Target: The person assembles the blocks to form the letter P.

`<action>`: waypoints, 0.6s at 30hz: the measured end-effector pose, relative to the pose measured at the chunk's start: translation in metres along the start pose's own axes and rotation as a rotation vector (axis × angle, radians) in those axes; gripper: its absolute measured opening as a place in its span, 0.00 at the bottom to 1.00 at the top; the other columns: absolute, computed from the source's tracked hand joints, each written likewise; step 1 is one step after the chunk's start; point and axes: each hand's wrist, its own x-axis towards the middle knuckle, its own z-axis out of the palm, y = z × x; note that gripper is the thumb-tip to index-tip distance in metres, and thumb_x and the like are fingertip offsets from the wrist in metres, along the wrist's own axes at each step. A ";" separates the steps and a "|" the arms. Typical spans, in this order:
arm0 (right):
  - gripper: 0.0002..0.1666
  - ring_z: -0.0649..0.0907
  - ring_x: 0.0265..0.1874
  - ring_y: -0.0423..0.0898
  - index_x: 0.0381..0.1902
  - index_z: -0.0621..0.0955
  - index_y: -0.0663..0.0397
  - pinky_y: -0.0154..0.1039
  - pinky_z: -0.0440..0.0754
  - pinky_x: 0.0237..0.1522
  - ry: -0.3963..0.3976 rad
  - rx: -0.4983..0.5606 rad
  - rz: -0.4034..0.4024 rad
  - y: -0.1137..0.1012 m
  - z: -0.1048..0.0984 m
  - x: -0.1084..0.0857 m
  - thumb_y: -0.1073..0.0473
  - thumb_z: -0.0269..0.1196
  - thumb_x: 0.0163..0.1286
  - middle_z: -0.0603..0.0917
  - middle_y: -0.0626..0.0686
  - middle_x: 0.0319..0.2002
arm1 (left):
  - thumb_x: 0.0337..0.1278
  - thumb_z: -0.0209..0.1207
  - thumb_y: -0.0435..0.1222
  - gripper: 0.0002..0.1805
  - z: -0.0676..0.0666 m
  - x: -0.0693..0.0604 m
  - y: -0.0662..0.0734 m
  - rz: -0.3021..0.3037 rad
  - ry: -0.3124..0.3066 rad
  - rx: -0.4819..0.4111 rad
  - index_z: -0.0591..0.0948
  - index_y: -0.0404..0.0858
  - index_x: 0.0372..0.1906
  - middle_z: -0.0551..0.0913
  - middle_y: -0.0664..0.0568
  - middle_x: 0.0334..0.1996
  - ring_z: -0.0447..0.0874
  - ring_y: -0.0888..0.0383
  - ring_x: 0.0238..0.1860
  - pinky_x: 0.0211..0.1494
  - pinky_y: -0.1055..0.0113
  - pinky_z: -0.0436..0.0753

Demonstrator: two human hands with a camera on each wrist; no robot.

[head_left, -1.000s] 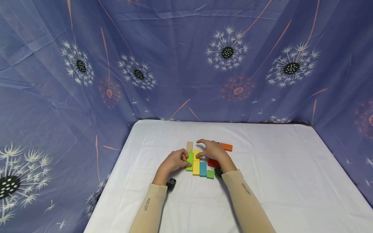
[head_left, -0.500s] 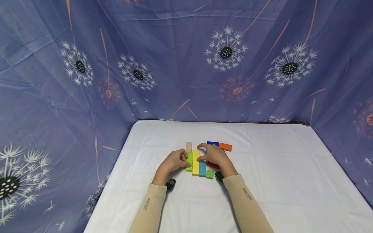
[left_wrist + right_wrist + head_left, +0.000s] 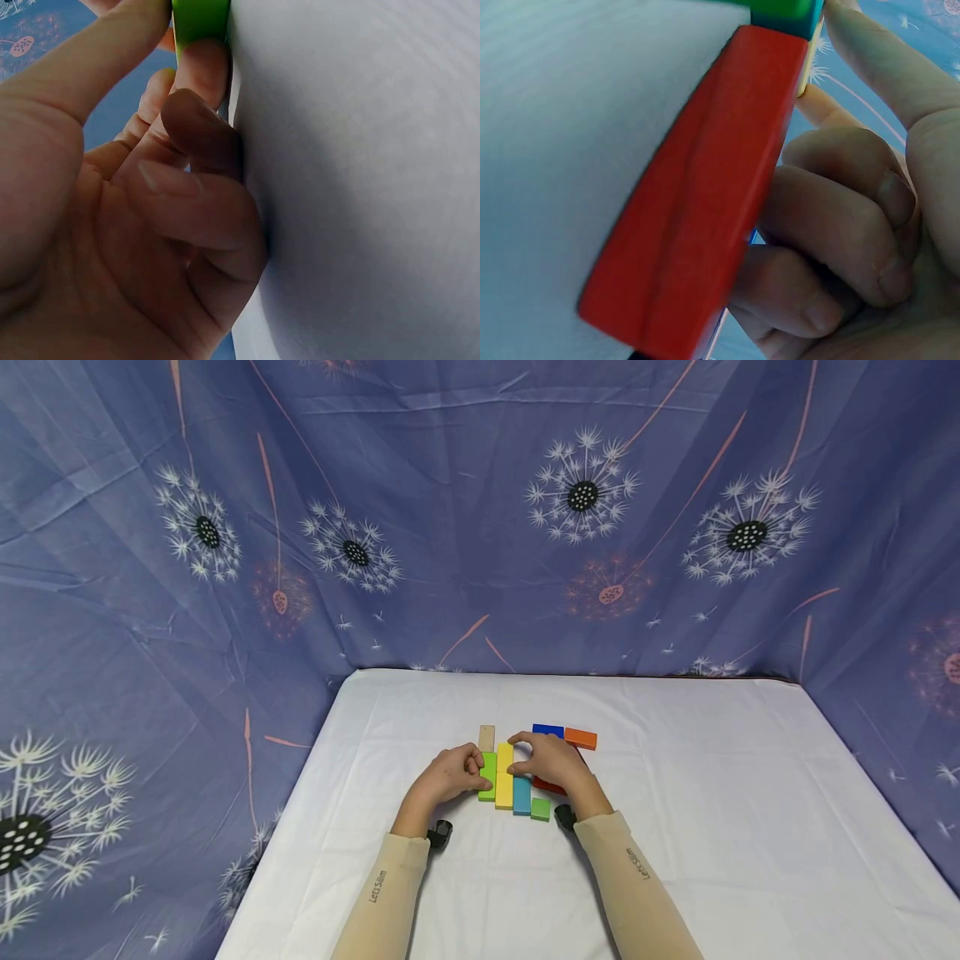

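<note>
In the head view, my left hand (image 3: 448, 774) holds a light green block (image 3: 488, 777) by its left side, thumb near its lower end and forefinger near its upper end. The left wrist view shows this green block (image 3: 201, 21) at the fingertips, other fingers curled. My right hand (image 3: 553, 760) pinches the upper yellow block (image 3: 505, 757) between forefinger and thumb. A second yellow block (image 3: 504, 792) lies end to end below it, beside a teal block (image 3: 522, 797). A red block (image 3: 697, 195) lies under the right hand, whose other fingers are curled.
A plain wooden block (image 3: 487, 738) stands beyond the light green one. Blue (image 3: 548, 731) and orange (image 3: 581, 739) blocks lie behind the right hand. A small green block (image 3: 540, 809) sits nearest the person. All rest on a white-covered table (image 3: 720, 827) before a patterned curtain (image 3: 465, 527).
My right hand has shifted slightly right, uncovering the blue block, and its forefinger now meets the upper yellow block's far end. Both yellow blocks moved slightly away from the person. The left hand stays put.
</note>
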 end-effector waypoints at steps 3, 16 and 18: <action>0.36 0.84 0.51 0.51 0.68 0.83 0.36 0.58 0.84 0.60 -0.002 -0.012 -0.001 0.000 -0.001 -0.001 0.38 0.76 0.64 0.85 0.55 0.66 | 0.53 0.79 0.39 0.18 0.000 0.001 0.000 -0.002 -0.001 0.001 0.80 0.41 0.40 0.76 0.56 0.26 0.70 0.59 0.28 0.37 0.66 0.71; 0.38 0.85 0.57 0.53 0.70 0.83 0.34 0.58 0.83 0.61 -0.004 -0.015 0.003 0.001 -0.001 0.000 0.38 0.77 0.63 0.84 0.54 0.68 | 0.53 0.79 0.39 0.18 0.000 -0.001 0.001 0.001 0.003 0.001 0.80 0.41 0.40 0.76 0.55 0.27 0.71 0.58 0.28 0.37 0.65 0.71; 0.37 0.85 0.58 0.54 0.69 0.83 0.34 0.58 0.83 0.62 0.000 -0.015 -0.002 0.002 -0.001 -0.001 0.39 0.77 0.63 0.84 0.54 0.68 | 0.53 0.79 0.39 0.18 0.000 -0.001 0.001 0.000 0.000 0.001 0.80 0.40 0.40 0.76 0.55 0.27 0.71 0.58 0.28 0.37 0.64 0.71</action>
